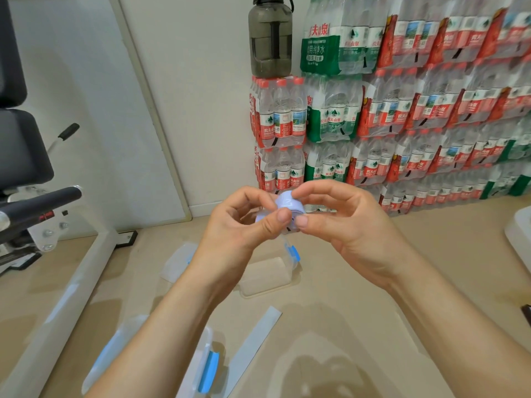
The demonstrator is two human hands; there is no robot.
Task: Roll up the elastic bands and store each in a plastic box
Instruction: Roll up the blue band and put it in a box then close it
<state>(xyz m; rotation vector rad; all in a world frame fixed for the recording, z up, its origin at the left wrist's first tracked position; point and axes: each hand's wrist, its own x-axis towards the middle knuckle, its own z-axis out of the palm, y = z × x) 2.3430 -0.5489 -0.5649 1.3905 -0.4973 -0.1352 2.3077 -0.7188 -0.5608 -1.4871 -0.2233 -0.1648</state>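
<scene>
The left hand (240, 228) and right hand (349, 225) both pinch the lavender elastic band (288, 206), wound into a coil. Each grip is closed on it with thumb and fingertips, probably to stop it springing loose. It is held above the open plastic box (267, 278) on the floor. A second band (258, 334) lies flat nearby, not yet rolled.

Left hand (238, 222) and right hand (344, 222) meet above the floor (330, 311), rolled band (288, 206) pinched between them. Open box (267, 274) on the floor beneath, lid (178, 262) to its left. Flat band (255, 346) nearer, right of second box (208, 366). Bottle packs (402, 110) stacked behind, jug (270, 38) on top.
</scene>
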